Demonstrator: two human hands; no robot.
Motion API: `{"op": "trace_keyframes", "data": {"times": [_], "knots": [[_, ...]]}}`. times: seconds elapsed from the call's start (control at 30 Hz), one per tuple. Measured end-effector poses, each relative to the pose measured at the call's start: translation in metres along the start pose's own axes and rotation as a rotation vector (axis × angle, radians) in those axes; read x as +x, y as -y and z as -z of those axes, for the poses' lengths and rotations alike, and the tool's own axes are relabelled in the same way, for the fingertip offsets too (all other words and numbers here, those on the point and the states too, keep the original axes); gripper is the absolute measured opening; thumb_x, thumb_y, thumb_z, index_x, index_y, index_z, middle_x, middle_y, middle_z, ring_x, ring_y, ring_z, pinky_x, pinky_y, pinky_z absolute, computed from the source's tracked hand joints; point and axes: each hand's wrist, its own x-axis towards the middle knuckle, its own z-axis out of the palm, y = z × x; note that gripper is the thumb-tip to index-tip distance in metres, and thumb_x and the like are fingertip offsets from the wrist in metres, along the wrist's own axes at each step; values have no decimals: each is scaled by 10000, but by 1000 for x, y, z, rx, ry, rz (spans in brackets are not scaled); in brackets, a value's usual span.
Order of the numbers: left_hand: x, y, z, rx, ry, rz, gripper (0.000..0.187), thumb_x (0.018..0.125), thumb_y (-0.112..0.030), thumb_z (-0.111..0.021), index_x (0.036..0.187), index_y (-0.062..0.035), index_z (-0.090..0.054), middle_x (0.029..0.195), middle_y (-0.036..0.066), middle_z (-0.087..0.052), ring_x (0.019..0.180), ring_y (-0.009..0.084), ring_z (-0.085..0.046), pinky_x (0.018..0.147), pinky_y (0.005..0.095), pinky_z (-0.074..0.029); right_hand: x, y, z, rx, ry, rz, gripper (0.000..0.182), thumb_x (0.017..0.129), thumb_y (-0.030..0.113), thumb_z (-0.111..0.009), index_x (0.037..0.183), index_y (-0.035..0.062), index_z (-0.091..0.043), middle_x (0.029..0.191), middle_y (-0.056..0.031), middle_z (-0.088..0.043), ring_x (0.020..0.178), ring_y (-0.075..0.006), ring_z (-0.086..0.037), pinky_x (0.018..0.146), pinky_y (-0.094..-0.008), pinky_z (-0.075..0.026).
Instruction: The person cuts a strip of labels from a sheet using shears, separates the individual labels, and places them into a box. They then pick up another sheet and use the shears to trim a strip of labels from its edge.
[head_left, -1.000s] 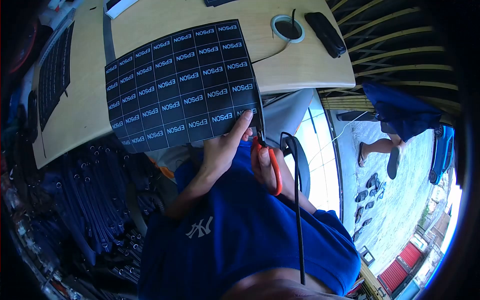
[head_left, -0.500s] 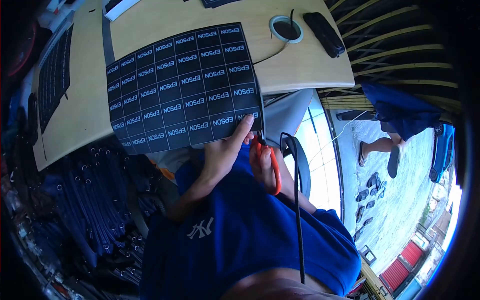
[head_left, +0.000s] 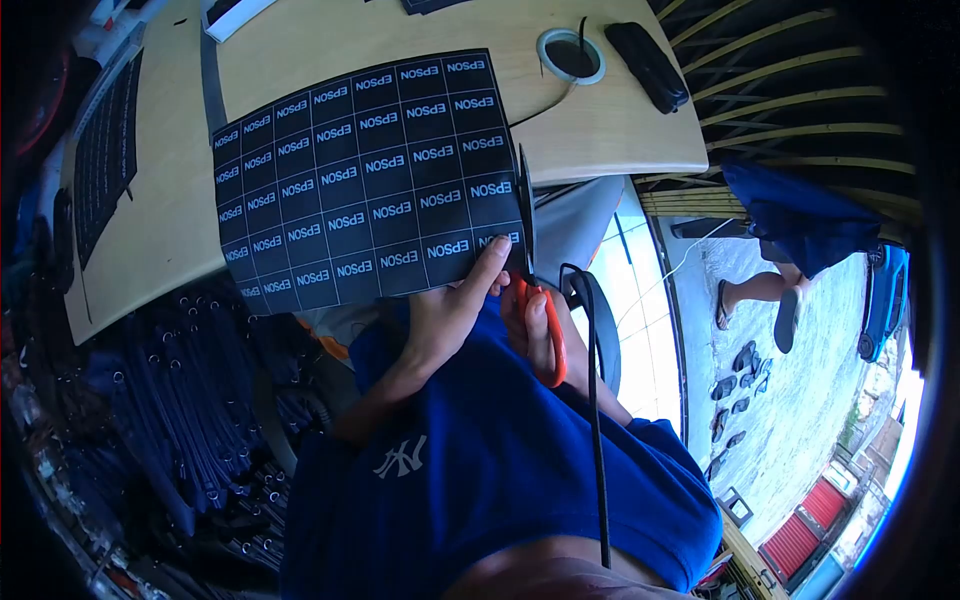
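Note:
A black sheet printed with a grid of white EPSON labels is held up over the table's front edge, its lettering upside down to me. My left hand grips the sheet's near right corner, thumb on top and fingers underneath. In my right hand is a pair of scissors with orange-red handles. Their dark blades point away from me along the sheet's right edge and look parted. Part of the lower blade is hidden by the sheet.
On the wooden table are a black case and a round cable hole. Another dark printed sheet lies at the left. Navy straps with rings hang below. A person's leg shows at the right.
The scissor blades have come into clearer view beside the sheet's right edge and look more parted. The sheet has shifted very slightly; both hands keep their hold.

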Motion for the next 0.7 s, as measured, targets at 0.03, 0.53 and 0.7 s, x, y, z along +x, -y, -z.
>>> {"op": "trace_keyframes", "data": {"times": [0.03, 0.53, 0.7], "knots": [[0, 0, 0, -1, 0, 0, 126, 827, -125, -642, 877, -10, -629, 713, 30, -614, 617, 75, -599, 544, 183, -480, 0, 1, 0, -2, 18, -2, 687, 811, 701, -272, 785, 33, -432, 530, 43, -354, 419, -59, -337, 392, -210, -232], [5, -3, -1, -26, -1, 18, 96, 831, -95, -628, 864, -13, -592, 693, 38, -574, 580, 89, -543, 517, 206, -432, -1, -4, 4, -133, 4, 85, 709, 850, 644, -283, 772, -25, -506, 648, -120, -483, 574, -216, -507, 549, -330, -393], [3, -1, 2, 0, 15, -15, 122, 833, -136, -636, 865, -19, -624, 688, 25, -605, 604, 69, -590, 533, 179, -465, 1, 4, -3, -94, -4, 59, 735, 804, 700, -284, 807, -10, -474, 605, -48, -427, 508, -143, -427, 478, -275, -315]]}}
